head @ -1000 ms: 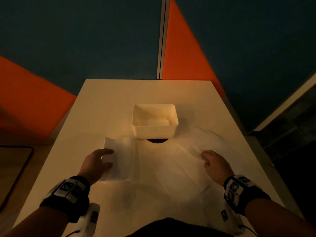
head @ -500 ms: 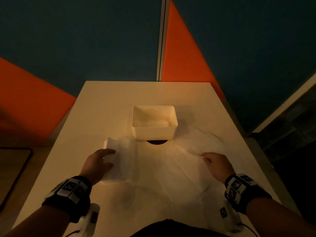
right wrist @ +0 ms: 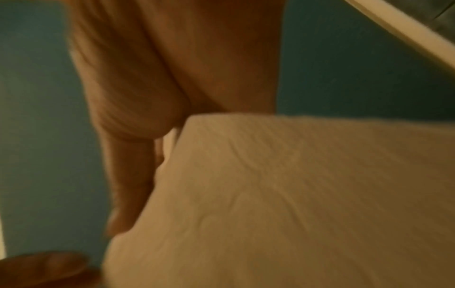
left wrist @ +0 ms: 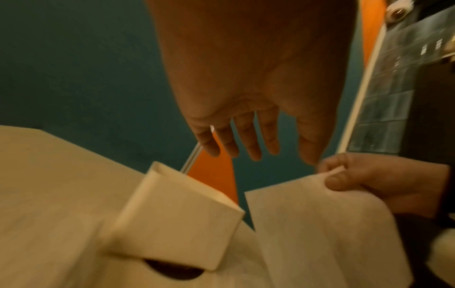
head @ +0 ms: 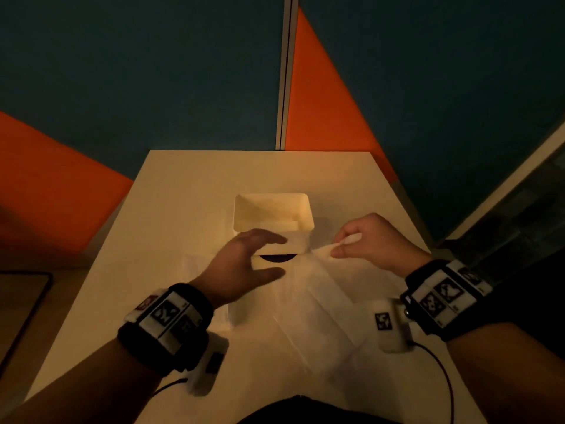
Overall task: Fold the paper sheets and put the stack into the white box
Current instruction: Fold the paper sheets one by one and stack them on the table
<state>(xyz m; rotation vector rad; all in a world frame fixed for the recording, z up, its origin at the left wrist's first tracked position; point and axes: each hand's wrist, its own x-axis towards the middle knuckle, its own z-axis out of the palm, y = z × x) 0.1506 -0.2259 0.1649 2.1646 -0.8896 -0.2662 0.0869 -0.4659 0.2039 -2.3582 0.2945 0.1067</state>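
Note:
A white box point(head: 273, 214) stands in the middle of the table, seen also in the left wrist view as the white box point(left wrist: 182, 218). Thin white paper sheets point(head: 308, 304) lie spread in front of it. My right hand point(head: 363, 240) pinches the far corner of one paper sheet point(left wrist: 317, 220) between thumb and forefinger and holds it lifted off the table. In the right wrist view that sheet point(right wrist: 283, 194) fills the frame. My left hand point(head: 244, 264) hovers with straight, spread fingers point(left wrist: 246, 140) in front of the box, holding nothing.
The cream table point(head: 189, 185) runs back to a blue and orange partition wall point(head: 330, 111). A dark round mark point(head: 277, 257) shows at the box's near base. A folded sheet point(head: 195, 264) lies left of my left hand. Floor drops away on the right.
My right hand has pinched the sheet's far corner and lifted it toward the box. My left hand has left the folded sheet at left and moved up and right in front of the box.

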